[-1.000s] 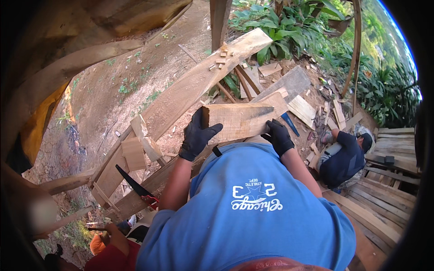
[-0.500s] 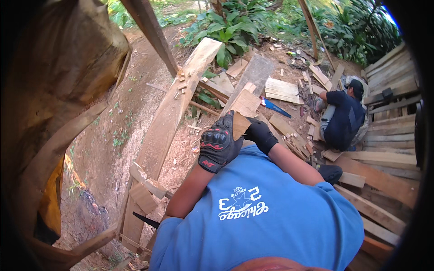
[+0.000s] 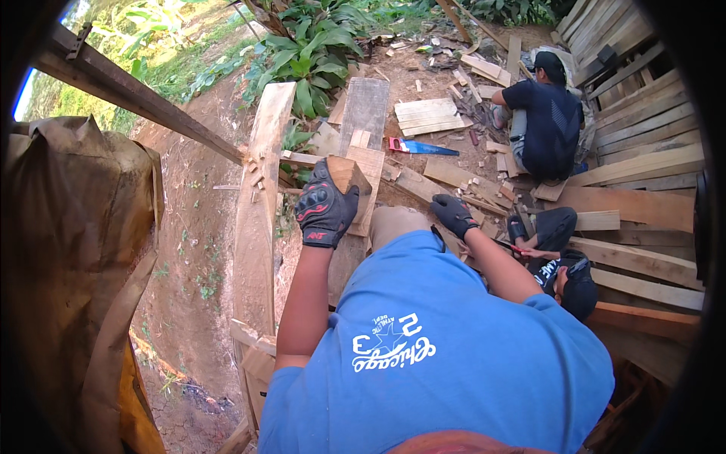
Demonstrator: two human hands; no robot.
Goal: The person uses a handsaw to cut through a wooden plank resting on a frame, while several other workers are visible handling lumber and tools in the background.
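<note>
A wooden block (image 3: pixel 348 175) with a sawn end face is in my left hand (image 3: pixel 328 206), which wears a black glove with red trim. My gloved fingers close around its left side, over a light board (image 3: pixel 366 185) lying on a grey plank (image 3: pixel 364 110). Away to the right, my right hand (image 3: pixel 454 215), in a black glove, is beside my knee, fingers stretched out. Nothing shows in it. A handsaw (image 3: pixel 427 147) with a blue blade and red handle lies on the ground beyond my hands.
A long thick plank (image 3: pixel 261 189) runs along my left, bearing small wood chips. A person in dark clothes (image 3: pixel 548 125) sits at the far right; another person in a cap (image 3: pixel 578 287) is close on my right. Stacked boards (image 3: pixel 643 163) line the right side.
My right hand has left the block and moved right. My left hand still holds the block. The view has shifted, and the second person now shows at my right.
</note>
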